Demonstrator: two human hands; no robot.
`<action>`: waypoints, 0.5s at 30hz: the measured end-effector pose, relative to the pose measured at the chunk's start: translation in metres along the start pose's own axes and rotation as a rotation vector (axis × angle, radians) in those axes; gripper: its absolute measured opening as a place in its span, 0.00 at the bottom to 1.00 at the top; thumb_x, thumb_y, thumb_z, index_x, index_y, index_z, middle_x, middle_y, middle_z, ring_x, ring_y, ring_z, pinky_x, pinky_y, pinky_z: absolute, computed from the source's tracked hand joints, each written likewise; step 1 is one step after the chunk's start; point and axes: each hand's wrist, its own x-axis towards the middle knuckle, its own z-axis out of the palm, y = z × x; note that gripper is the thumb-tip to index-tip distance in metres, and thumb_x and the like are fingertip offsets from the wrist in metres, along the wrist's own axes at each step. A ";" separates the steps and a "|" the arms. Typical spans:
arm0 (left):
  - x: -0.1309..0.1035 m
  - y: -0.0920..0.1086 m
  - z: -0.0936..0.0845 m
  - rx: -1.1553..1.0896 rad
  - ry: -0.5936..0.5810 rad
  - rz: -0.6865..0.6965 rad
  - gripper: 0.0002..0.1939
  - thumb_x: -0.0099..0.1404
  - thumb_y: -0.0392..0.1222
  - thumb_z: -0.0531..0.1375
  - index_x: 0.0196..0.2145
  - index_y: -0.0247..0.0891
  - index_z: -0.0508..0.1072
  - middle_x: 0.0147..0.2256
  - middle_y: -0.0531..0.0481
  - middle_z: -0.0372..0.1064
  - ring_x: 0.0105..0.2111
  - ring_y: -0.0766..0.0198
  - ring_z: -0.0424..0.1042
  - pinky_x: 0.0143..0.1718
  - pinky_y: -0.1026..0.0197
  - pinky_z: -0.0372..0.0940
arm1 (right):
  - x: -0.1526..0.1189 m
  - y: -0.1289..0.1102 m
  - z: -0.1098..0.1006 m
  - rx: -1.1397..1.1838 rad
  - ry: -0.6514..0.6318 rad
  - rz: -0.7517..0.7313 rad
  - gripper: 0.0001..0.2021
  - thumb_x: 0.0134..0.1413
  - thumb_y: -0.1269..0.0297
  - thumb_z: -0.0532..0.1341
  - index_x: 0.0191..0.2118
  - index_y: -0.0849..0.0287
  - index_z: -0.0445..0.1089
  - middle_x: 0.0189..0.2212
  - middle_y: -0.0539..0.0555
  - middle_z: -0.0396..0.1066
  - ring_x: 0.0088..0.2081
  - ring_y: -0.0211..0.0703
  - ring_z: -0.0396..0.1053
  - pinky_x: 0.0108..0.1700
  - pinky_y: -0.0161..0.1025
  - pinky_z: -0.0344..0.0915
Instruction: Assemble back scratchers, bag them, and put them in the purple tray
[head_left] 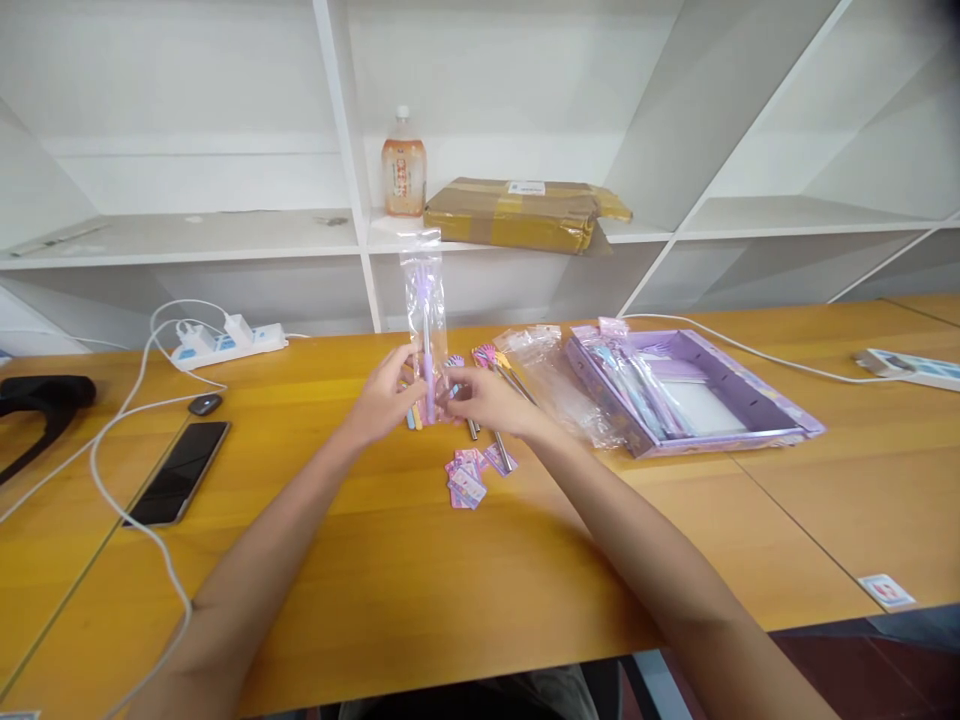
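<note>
A clear plastic bag (424,300) with a purple stick-like item inside stands upright between my two hands. My left hand (388,392) pinches the bag's lower left side. On the lower right side, the fingers of my right hand (480,395) are closed on the same bag. Behind and beside my right hand lie metal rods (502,452) with colourful heads, partly covered by the hand. Small pink and purple cards (466,480) are piled on the table just below the hands.
Right of my hands are empty clear bags (559,385) and a purple tray (750,390) holding packaged items. A phone (180,472), a mouse (205,404), a power strip (255,341) and white cables lie left. A bottle (403,170) and cardboard parcel (510,212) occupy the shelf.
</note>
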 end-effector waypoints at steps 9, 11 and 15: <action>0.019 -0.013 -0.021 0.110 0.258 -0.014 0.12 0.61 0.40 0.62 0.44 0.40 0.74 0.40 0.50 0.73 0.33 0.63 0.73 0.33 0.61 0.69 | -0.001 0.026 0.062 -0.136 -0.266 0.198 0.04 0.49 0.73 0.64 0.32 0.58 0.71 0.29 0.49 0.78 0.28 0.41 0.78 0.31 0.35 0.72; 0.022 -0.014 -0.027 0.093 0.308 -0.026 0.15 0.60 0.38 0.62 0.46 0.41 0.73 0.39 0.51 0.72 0.32 0.63 0.73 0.31 0.61 0.69 | -0.002 0.031 0.069 -0.159 -0.333 0.211 0.04 0.50 0.74 0.64 0.33 0.59 0.72 0.30 0.49 0.78 0.29 0.41 0.78 0.32 0.34 0.72; 0.025 -0.013 -0.035 0.132 0.283 -0.039 0.09 0.59 0.38 0.62 0.40 0.40 0.74 0.39 0.49 0.75 0.35 0.62 0.73 0.32 0.62 0.70 | 0.000 0.039 0.073 -0.284 -0.400 0.111 0.05 0.52 0.74 0.64 0.35 0.61 0.76 0.32 0.50 0.80 0.33 0.40 0.78 0.35 0.32 0.69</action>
